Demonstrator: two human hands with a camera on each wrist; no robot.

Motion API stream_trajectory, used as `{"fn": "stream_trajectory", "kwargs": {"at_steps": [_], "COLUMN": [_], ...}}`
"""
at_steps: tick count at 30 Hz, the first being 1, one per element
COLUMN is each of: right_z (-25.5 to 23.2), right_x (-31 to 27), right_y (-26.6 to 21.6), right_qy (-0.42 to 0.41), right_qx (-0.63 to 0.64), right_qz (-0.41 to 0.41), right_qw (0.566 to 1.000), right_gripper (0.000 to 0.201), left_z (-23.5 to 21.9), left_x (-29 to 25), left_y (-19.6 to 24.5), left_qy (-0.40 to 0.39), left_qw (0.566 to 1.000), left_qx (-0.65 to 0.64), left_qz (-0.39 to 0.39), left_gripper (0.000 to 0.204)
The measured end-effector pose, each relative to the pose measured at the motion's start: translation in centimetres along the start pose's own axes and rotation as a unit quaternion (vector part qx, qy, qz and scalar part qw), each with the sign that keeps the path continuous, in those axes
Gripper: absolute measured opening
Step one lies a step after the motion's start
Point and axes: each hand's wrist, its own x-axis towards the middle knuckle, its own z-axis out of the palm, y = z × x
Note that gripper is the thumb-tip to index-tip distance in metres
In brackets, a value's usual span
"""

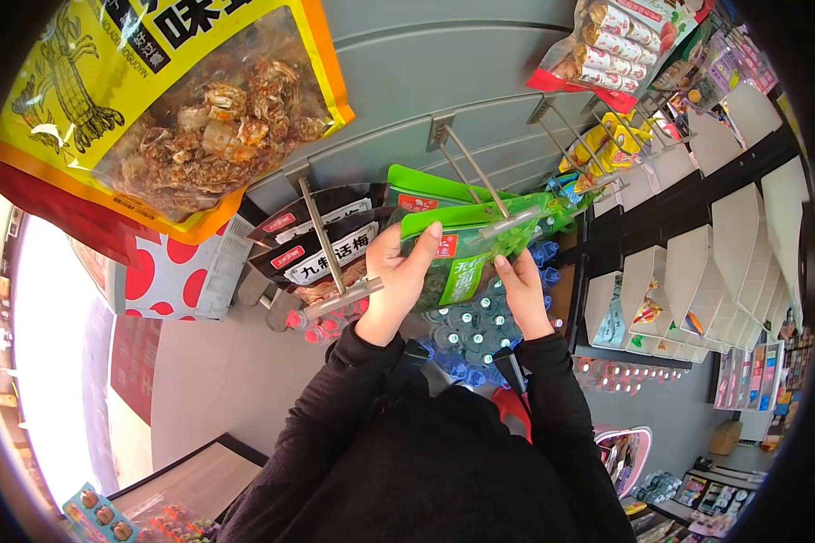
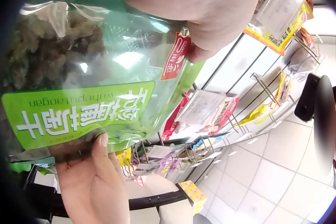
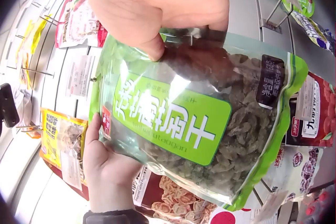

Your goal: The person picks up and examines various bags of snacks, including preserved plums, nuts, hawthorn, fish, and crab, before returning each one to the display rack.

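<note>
Both hands hold the green pouch (image 1: 466,253) at the front of a display hook (image 1: 474,167): the left hand (image 1: 398,271) has fingers curled round its top corner, and the right hand (image 1: 521,290) pinches the bottom edge. Keeping the pouch level and square to the hook would likely help its hang hole travel cleanly (the hole itself is not visible). Room is tight, with dark pouches (image 1: 321,249) just to the left and bottled drinks (image 1: 466,330) below.

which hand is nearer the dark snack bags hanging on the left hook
Left. The left hand grips the green bag at its left edge, right beside the dark snack bags. The right hand holds the green bag's lower right side, farther from them.
</note>
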Motion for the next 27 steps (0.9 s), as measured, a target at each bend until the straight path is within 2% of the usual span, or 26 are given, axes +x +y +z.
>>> {"fn": "stream_trajectory", "kwargs": {"at_steps": [5, 10, 11, 13, 14, 15, 16, 17, 18, 19, 20, 22, 24, 26, 27], "right_z": [-0.4, -0.3, -0.4, -0.1, -0.3, -0.4, -0.8, -1.0, -1.2, -1.5, -1.9, -3.4, -5.3, -7.4, -8.2], "right_x": [0.9, 2.3, 2.7, 2.9, 3.0, 3.0, 3.1, 2.5, 1.5, 0.6, -0.6, -3.6, -6.9, -11.6, -13.9], "right_y": [1.2, 2.3, 2.7, 2.7, 3.0, 3.5, 4.5, 4.1, 2.9, 2.8, 2.7, 2.6, 4.7, 4.3, 4.3], "right_qy": [-0.017, -0.02, -0.019, -0.008, -0.004, 0.018, 0.037, 0.061, 0.09, 0.108, 0.126, 0.138, 0.161, 0.152, 0.161], "right_qx": [-0.026, 0.016, -0.012, 0.037, 0.036, -0.013, -0.047, -0.078, -0.147, -0.197, -0.188, -0.221, -0.299, -0.243, -0.271], "right_qz": [-0.011, -0.02, -0.037, -0.04, -0.047, -0.071, -0.097, -0.081, -0.123, -0.14, -0.123, -0.116, -0.121, 0.013, 0.021], "right_qw": [0.999, 0.999, 0.999, 0.998, 0.998, 0.997, 0.994, 0.992, 0.977, 0.964, 0.966, 0.959, 0.933, 0.958, 0.949], "right_gripper": [0.031, 0.033, 0.033, 0.032, 0.031, 0.031, 0.033, 0.036, 0.037, 0.039, 0.039, 0.037, 0.036, 0.034, 0.031], "left_z": [-0.4, -1.0, -1.4, -1.1, -1.2, -1.2, -1.0, -1.6, -1.3, -1.8, -2.1, -1.8, -2.1, -4.1, -4.9], "left_x": [0.4, 0.9, 0.9, 0.4, 0.1, -0.7, -1.8, -2.4, -3.2, -3.8, -4.3, -5.7, -6.3, -6.1, -5.9], "left_y": [-0.7, -2.1, -2.4, -0.9, -1.4, -1.9, -2.1, -2.7, -2.1, -2.4, -2.3, -2.5, -2.9, -5.3, -6.1], "left_qy": [0.019, 0.034, 0.018, -0.024, -0.019, -0.024, 0.004, -0.014, -0.022, -0.039, -0.047, -0.065, -0.094, -0.127, -0.142], "left_qw": [1.0, 0.997, 0.996, 0.995, 0.992, 0.995, 0.997, 0.992, 0.987, 0.982, 0.972, 0.98, 0.958, 0.951, 0.942], "left_qx": [0.023, 0.062, 0.078, 0.095, 0.112, 0.086, 0.07, 0.118, 0.153, 0.185, 0.228, 0.185, 0.269, 0.282, 0.303], "left_qz": [-0.001, 0.018, 0.032, 0.025, 0.046, 0.048, 0.03, 0.037, 0.03, 0.027, 0.019, 0.014, 0.003, -0.006, -0.011], "left_gripper": [0.016, 0.017, 0.019, 0.022, 0.028, 0.041, 0.057, 0.064, 0.068, 0.069, 0.068, 0.066, 0.064, 0.064, 0.064]}}
